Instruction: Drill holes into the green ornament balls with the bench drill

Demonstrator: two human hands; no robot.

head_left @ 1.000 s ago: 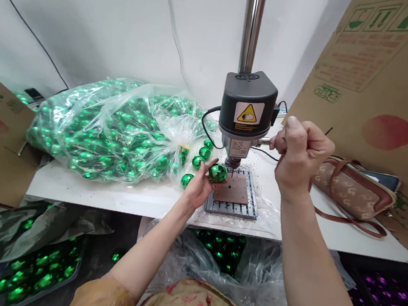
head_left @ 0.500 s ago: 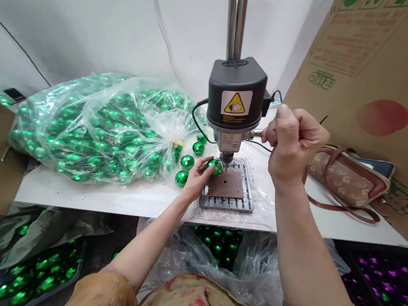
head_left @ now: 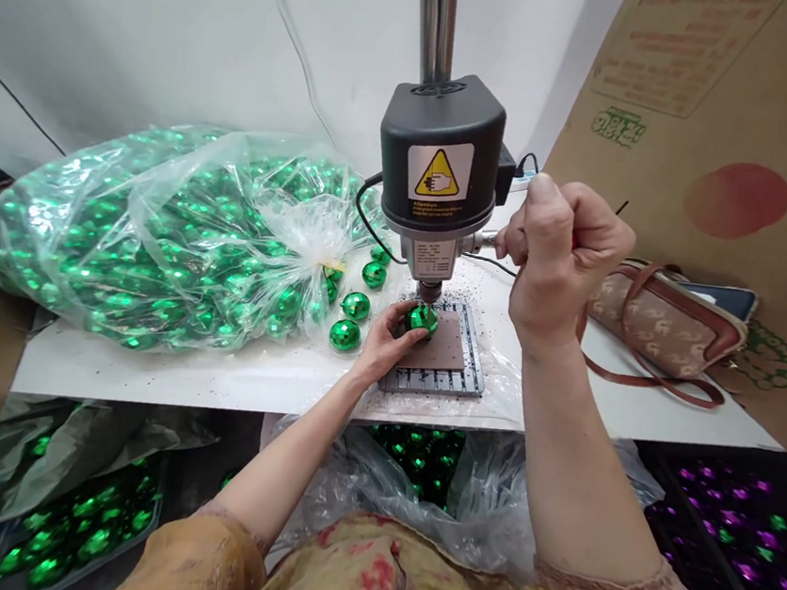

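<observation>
Between the thumb and fingers of my left hand is a shiny green faceted ball. It sits under the chuck of a small bench drill press, over a brown board on the slotted metal base. The drill bit is hard to make out at the top of the ball. My right hand is wrapped in a fist round the drill press's feed lever, most of which the fingers hide. Dark shavings lie around the base.
Several loose green balls lie left of the press, beside a big tied plastic bag full of them. A patterned purse with a strap is at right, by a cardboard box. Below the table edge are crates of green and purple balls.
My left hand has brought the green ball rightward, from beside the drill to directly under its chuck. My right hand stays on the lever. The view has shifted slightly.
</observation>
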